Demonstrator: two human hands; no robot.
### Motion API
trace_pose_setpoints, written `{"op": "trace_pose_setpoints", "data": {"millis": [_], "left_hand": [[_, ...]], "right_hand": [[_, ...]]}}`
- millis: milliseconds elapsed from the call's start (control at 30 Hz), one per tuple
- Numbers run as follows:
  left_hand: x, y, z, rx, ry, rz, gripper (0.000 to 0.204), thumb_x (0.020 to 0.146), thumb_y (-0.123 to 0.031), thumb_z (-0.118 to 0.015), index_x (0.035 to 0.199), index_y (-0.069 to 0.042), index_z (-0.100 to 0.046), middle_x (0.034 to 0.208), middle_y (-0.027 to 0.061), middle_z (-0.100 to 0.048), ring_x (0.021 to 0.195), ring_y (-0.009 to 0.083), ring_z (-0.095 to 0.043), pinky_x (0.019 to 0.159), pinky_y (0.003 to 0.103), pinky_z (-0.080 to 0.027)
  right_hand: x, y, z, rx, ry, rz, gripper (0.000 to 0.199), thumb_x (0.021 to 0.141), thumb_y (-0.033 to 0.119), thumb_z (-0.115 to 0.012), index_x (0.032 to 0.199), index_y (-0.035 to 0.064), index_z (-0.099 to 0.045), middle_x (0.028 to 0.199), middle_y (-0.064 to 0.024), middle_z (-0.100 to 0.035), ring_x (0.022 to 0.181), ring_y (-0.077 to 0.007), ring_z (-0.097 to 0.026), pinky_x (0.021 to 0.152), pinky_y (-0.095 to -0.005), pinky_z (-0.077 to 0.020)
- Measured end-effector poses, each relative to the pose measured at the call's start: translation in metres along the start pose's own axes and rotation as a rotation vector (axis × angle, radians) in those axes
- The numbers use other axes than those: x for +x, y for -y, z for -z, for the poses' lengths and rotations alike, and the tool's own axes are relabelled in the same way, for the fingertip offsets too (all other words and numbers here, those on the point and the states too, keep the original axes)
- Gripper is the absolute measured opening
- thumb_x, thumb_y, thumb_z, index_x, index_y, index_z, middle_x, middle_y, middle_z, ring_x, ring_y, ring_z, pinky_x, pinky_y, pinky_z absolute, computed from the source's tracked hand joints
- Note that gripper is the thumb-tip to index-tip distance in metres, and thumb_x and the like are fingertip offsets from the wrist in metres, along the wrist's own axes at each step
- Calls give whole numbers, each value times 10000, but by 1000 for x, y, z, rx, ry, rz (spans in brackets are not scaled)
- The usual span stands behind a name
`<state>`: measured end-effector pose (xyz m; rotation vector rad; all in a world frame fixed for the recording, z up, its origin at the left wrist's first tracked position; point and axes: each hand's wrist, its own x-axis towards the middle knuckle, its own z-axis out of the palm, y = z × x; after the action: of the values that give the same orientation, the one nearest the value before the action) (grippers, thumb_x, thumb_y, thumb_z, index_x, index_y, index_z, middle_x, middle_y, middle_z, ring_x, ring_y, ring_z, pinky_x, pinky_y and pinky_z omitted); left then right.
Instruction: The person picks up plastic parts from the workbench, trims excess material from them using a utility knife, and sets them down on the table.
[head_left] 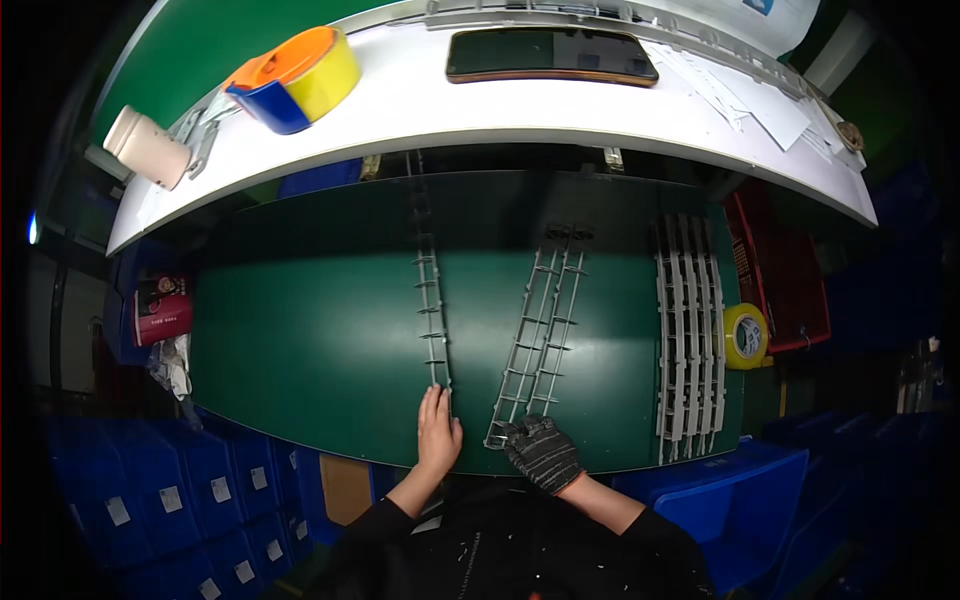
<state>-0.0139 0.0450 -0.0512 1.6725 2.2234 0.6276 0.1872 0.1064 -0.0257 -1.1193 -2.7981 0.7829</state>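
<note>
A narrow grey ladder-like strip [430,310] lies lengthwise on the green table. My bare left hand [438,430] is at its near end, fingers along the strip and thumb at its right side, covering the tip. To the right, two similar strips [540,330] lie side by side at a slant, with dark round parts [570,233] at their far ends. My right hand [543,452], in a dark grey knit glove, is closed with curled fingers at the near end of this pair. Its fingertips are partly hidden.
Several grey strips [690,340] lie in a row at the table's right, beside yellow tape [746,337] and a red bin [780,270]. A white shelf [400,110] crosses the far side, holding a phone [550,55], coloured tape [300,80] and a pale cup [147,148]. Blue bins [730,510] stand below.
</note>
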Motion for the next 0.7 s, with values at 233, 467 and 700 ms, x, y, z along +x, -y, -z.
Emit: {"op": "trace_pose_setpoints", "data": {"millis": [233, 467, 700], "left_hand": [[-43, 42, 24, -21, -56, 78, 469, 733, -6, -525, 1192, 20, -432, 1222, 188, -420, 1148, 350, -385, 976, 411, -317], [-133, 99, 66, 16, -214, 179, 435, 755, 12, -478, 1184, 52, -418, 1149, 214, -439, 1068, 378, -403, 925, 436, -325], [-106, 89, 76, 33, -295, 29, 446, 755, 4, -480, 1192, 55, -407, 1165, 231, -419, 1073, 387, -394, 930, 440, -318]], "right_hand": [[0, 16, 2, 5, -109, -69, 345, 743, 298, -600, 1043, 126, -597, 1029, -102, -557, 969, -279, -512, 808, -382, -450], [0, 19, 5, -68, -155, -37, 313, 738, 294, -597, 999, 122, -606, 1018, -95, -548, 931, -276, -522, 748, -379, -479], [-1, 20, 0, -49, -122, -63, 339, 737, 308, -596, 1019, 119, -593, 1034, -94, -542, 941, -279, -515, 763, -377, -472]]}}
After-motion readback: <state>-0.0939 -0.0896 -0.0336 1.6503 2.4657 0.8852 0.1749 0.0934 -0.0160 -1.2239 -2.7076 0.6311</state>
